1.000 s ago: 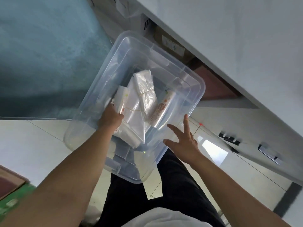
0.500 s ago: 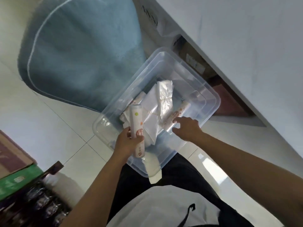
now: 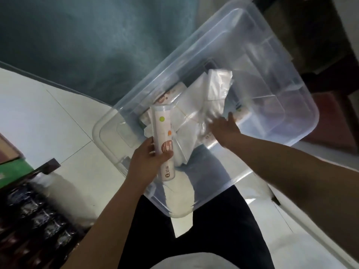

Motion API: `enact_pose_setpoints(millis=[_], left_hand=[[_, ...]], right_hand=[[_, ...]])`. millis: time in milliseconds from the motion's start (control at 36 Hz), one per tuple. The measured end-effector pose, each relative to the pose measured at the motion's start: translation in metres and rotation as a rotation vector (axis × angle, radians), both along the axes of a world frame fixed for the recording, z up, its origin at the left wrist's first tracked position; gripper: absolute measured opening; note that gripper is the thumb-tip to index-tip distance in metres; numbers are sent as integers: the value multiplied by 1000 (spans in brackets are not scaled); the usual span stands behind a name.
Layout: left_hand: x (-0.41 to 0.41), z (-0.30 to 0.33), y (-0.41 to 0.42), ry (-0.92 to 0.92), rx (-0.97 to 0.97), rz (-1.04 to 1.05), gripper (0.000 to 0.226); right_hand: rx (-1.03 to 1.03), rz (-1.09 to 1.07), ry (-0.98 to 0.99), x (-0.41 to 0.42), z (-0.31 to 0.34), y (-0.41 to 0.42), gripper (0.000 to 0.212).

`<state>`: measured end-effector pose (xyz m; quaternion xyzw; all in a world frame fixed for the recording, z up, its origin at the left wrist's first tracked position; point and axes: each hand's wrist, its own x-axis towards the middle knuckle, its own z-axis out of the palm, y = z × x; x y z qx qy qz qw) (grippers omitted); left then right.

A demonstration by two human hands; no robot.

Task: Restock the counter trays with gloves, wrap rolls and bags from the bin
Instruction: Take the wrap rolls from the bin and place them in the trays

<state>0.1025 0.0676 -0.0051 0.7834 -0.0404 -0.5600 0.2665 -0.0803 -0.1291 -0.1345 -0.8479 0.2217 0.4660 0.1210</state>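
- Since the earlier frame, my right hand (image 3: 223, 127) moved onto the plastic bags (image 3: 202, 105), fingers relaxed.
- My left hand (image 3: 148, 160) grips one wrap roll (image 3: 164, 140) over the bin (image 3: 108, 131).
- I should pinch the bags firmly before lifting.

We see a clear plastic bin (image 3: 204, 80) on the floor. Crumpled clear bags (image 3: 202, 105) lie inside. A white wrap roll (image 3: 163, 138) stands tilted at its near wall.

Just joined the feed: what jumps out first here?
The clear plastic bin on the floor fills mid-frame, with a heap of clear plastic bags inside. The left hand grips a white wrap roll at the bin's near edge, while the right hand reaches into the bags.
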Motion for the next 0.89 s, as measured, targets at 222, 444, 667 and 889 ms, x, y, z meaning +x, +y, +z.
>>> enact_pose_setpoints(millis=[222, 444, 667, 889], left_hand=[[-16, 18, 2, 26, -72, 84, 32], [-30, 102, 10, 41, -178, 251, 28], [-49, 190, 33, 27, -285, 291, 36], [-56, 238, 48, 22, -421, 160, 60]], right_hand=[[28, -2, -41, 1, 35, -6, 60], [461, -965, -482, 13, 129, 0, 74], [1092, -1669, -811, -16, 226, 32, 34], [945, -1729, -1110, -80, 291, 73, 36]])
